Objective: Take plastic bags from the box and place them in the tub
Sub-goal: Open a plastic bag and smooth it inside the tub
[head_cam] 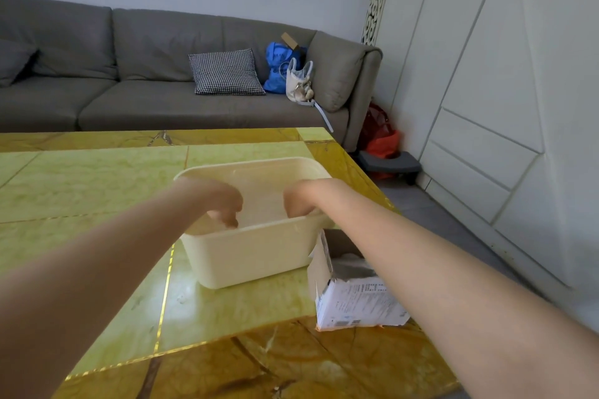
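**Both hands down in the tub**

The cream plastic tub point(259, 249) sits on the shiny yellow-green table point(97, 185). Both hands reach down inside the tub. The left hand point(223, 204) has its fingers curled downward near the tub's front wall. The right hand point(299, 201) is curled too, by the tub's right side. I cannot tell if either hand holds a plastic bag; any clear bag is too hard to see. The torn white cardboard box point(353, 298) stands just beside the tub, at its right front corner, with pale stuff inside. This looks like the putting-in step. Next, I think, the hands must let go, lift out, and reach into the box for more bags.
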{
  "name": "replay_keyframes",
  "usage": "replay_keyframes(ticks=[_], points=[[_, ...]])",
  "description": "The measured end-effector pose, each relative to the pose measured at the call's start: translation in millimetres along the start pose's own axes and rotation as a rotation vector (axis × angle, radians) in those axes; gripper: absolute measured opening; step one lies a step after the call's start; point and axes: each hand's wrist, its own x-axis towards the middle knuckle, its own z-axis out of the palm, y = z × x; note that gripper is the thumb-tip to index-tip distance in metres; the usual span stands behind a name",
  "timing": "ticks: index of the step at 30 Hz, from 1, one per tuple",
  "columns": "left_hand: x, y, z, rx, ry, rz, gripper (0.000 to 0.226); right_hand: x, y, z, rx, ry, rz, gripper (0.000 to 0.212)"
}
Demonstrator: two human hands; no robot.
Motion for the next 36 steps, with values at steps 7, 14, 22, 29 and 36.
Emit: replay_keyframes(ticks=[7, 14, 22, 29, 36], points=[[-30.7, 11.2, -29.6, -0.318, 0.584, 0.016, 0.026, -58.4, 24.2, -31.6, 0.495, 0.23, -0.05, 0.023], [-71.8, 71.8, -27.4, -0.495, 0.531, 0.411, 0.022, -128.5, 40.4, -12.9, 0.455, -0.13, 0.043, 0.009], [-80.5, 98.4, 0.9, -0.341, 0.385, 0.391, 0.032, -129.6, 35.3, 55.2, -0.07, 0.052, 0.052, 0.006], [-78.2, 95.9, -0.4, -0.371, 0.374, 0.354, 0.032, -121.5, 40.0, 51.3, -0.009, 0.13, 0.076, 0.019], [-72.9, 95.8, 0.2, -0.394, 0.381, 0.339, 0.052, -134.7, 50.4, 10.8, 0.032, 0.24, 0.104, 0.019]])
